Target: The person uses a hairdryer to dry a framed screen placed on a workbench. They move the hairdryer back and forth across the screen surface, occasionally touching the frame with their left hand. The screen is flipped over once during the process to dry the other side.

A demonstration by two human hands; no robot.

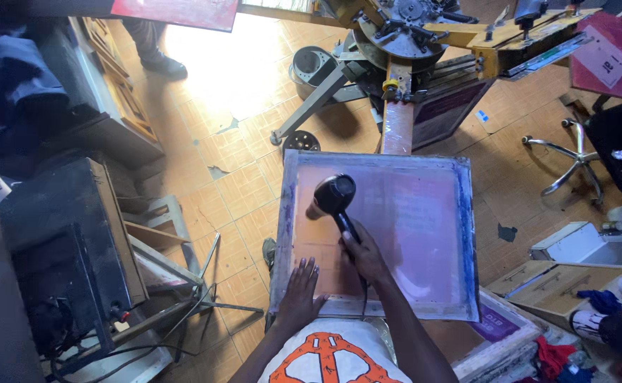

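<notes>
Hands first: left hand (300, 292) lies flat, fingers spread, on the near rail of the screen frame (467, 234), gripping nothing. Right hand (365, 257) is wrapped tight round the handle of the black hair dryer (333, 197), which juts toward eleven o'clock from that fist, over the pink mesh (417, 220). Risk, as I read it: held too low (mesh looks thin), heat could scorch it. At twelve o'clock beyond, the printing press (399, 35).

Right hand (365, 257) grips a black dryer (334, 196) over the pink screen (424, 213); left hand (300, 291) lies flat on its frame.
</notes>
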